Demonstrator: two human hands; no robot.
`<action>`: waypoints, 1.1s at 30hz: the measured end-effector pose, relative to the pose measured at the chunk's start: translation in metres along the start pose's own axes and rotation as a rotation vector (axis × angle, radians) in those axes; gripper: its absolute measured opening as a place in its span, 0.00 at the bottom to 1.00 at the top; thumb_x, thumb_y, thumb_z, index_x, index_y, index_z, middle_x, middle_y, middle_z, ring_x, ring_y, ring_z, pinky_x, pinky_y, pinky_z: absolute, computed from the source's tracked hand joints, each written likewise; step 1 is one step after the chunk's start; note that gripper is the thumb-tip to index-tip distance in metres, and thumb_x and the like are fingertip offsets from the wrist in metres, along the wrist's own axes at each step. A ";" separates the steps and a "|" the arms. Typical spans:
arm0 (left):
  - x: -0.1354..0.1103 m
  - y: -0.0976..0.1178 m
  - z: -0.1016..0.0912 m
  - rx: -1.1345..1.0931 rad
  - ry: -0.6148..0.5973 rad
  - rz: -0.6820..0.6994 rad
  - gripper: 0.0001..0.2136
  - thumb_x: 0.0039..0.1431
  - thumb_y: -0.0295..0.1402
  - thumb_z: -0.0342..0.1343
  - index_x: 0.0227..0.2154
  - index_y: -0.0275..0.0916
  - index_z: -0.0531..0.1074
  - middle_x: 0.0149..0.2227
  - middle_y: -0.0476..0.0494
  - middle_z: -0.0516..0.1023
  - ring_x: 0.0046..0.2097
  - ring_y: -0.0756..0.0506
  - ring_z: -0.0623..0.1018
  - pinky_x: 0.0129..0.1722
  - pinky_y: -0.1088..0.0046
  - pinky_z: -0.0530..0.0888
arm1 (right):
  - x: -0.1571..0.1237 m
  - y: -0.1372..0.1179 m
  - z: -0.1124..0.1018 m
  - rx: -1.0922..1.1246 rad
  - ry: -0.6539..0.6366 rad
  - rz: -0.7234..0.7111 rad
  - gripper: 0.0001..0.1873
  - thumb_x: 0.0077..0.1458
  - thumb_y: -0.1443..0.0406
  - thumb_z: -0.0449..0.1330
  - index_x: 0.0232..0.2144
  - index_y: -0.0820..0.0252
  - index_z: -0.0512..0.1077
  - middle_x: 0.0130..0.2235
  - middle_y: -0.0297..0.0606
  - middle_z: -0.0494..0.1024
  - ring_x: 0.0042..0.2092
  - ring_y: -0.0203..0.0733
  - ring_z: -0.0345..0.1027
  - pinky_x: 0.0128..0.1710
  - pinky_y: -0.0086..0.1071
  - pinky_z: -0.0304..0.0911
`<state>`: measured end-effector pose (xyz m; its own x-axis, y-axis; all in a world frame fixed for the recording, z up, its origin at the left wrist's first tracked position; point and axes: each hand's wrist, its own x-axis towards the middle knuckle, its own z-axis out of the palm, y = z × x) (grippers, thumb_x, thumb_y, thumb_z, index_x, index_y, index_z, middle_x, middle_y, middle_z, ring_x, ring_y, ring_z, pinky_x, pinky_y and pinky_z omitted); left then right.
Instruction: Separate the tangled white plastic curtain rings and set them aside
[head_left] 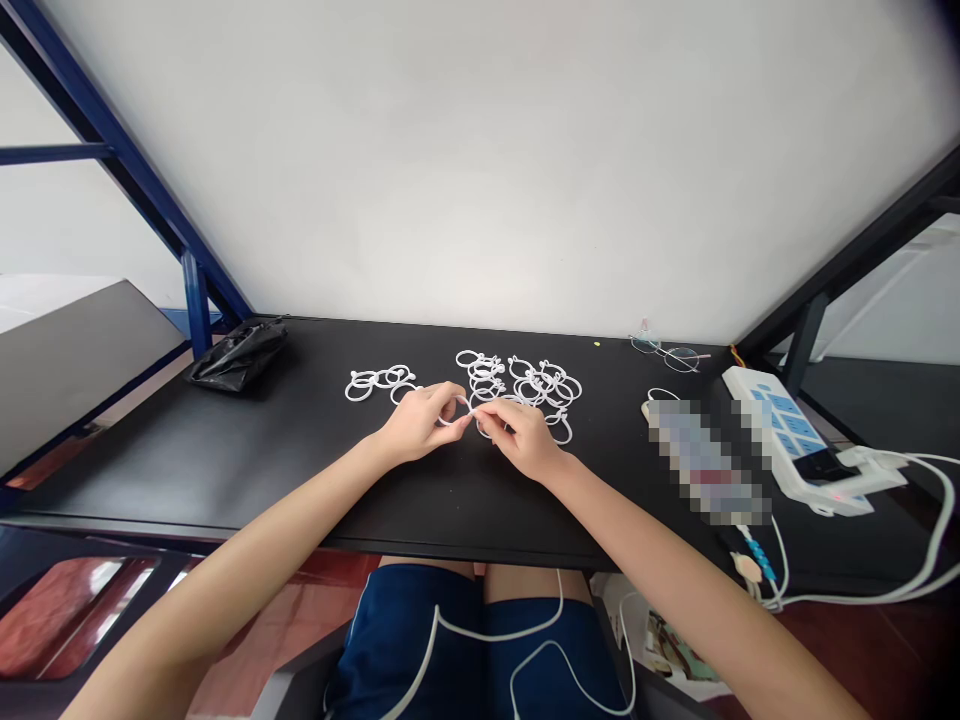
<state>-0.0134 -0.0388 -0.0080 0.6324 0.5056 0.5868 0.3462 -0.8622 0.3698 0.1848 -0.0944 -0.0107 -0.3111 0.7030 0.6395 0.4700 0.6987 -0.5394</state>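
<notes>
Over the middle of the black desk [330,470], my left hand [421,422] and my right hand [523,436] meet fingertip to fingertip. Between them is a thin white ring [445,421], pinched by the thumb and fingers of both hands. Part of the ring is hidden behind the fingers. Just beyond my right hand lies a loose heap of white rings [531,388] with small knobs at their ends. A smaller cluster of the same rings [363,386] rests beyond my left hand, partly covered by it.
A crumpled black plastic bag [238,357] sits at the back left. To the right are glasses [681,358], a blurred phone [705,465] on a cable and a white power strip [787,425]. A white cable [495,638] crosses the lap below the desk edge.
</notes>
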 end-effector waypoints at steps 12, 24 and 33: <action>0.002 0.001 -0.005 0.057 -0.020 -0.010 0.11 0.63 0.41 0.51 0.39 0.37 0.67 0.29 0.48 0.71 0.32 0.49 0.70 0.29 0.75 0.67 | 0.001 0.002 0.002 -0.013 0.022 0.028 0.10 0.65 0.63 0.52 0.35 0.59 0.72 0.27 0.33 0.74 0.25 0.34 0.64 0.29 0.29 0.62; 0.006 0.003 -0.002 0.179 -0.134 0.035 0.13 0.65 0.42 0.49 0.43 0.38 0.68 0.38 0.42 0.75 0.38 0.46 0.73 0.29 0.75 0.68 | 0.002 0.004 0.003 -0.027 0.053 0.083 0.08 0.64 0.63 0.55 0.36 0.58 0.73 0.30 0.35 0.77 0.25 0.33 0.66 0.27 0.28 0.64; 0.004 0.000 -0.005 0.178 -0.167 -0.040 0.15 0.68 0.40 0.46 0.53 0.40 0.65 0.50 0.40 0.73 0.35 0.50 0.77 0.30 0.76 0.71 | 0.001 0.009 0.004 -0.048 0.076 0.137 0.06 0.60 0.64 0.57 0.37 0.59 0.73 0.31 0.36 0.77 0.26 0.35 0.69 0.28 0.29 0.68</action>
<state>-0.0141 -0.0368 -0.0021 0.7165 0.5399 0.4417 0.4804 -0.8411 0.2488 0.1860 -0.0871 -0.0172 -0.1787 0.7780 0.6023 0.5431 0.5884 -0.5989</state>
